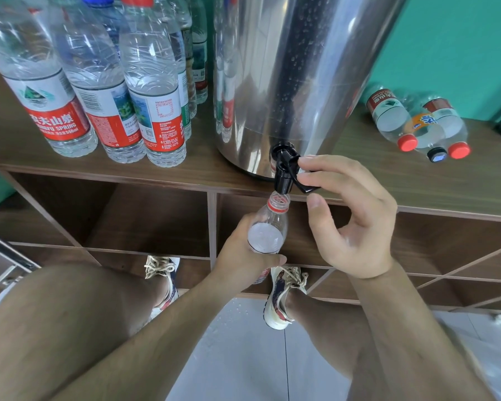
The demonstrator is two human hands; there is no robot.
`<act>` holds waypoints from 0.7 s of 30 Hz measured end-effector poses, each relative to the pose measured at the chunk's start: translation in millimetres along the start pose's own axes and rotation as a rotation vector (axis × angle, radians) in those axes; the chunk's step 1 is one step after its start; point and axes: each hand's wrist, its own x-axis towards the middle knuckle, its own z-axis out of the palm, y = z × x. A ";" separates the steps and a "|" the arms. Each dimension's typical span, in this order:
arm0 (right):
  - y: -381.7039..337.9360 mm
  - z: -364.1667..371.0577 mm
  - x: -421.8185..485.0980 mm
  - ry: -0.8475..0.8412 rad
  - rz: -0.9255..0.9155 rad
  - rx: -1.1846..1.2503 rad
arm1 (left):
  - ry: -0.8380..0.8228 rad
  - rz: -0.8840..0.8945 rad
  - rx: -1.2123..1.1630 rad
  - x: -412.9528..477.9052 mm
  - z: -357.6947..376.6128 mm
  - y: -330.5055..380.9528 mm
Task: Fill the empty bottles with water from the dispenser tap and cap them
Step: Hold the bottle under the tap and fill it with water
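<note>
A tall steel water dispenser (295,82) stands on the wooden counter, its black tap (284,172) jutting over the front edge. My left hand (243,256) grips an uncapped clear bottle (268,230) with a red neck ring, its mouth right under the tap spout. Water partly fills the bottle. My right hand (350,215) pinches the tap's black lever with fingertips and thumb. Three capped bottles (417,123) lie on their sides at the counter's right.
Several upright capped water bottles (104,91) crowd the counter's left. The brown wooden counter (417,186) has open shelf compartments (145,218) below. My legs and shoes stand on a tiled floor with water drops (229,314). A teal wall is behind.
</note>
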 end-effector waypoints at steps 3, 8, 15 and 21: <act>-0.4 -0.1 0.6 0.000 -0.003 0.001 | 0.002 -0.002 -0.006 0.3 0.2 0.0; 0.0 -0.7 1.8 -0.001 -0.017 -0.016 | 0.000 0.001 -0.011 -0.3 0.0 0.3; 0.6 -2.1 2.4 0.000 -0.024 -0.041 | 0.005 0.010 -0.010 -0.1 0.8 0.7; 1.4 -2.3 1.7 0.000 -0.022 -0.043 | -0.004 0.007 -0.003 0.0 0.6 2.3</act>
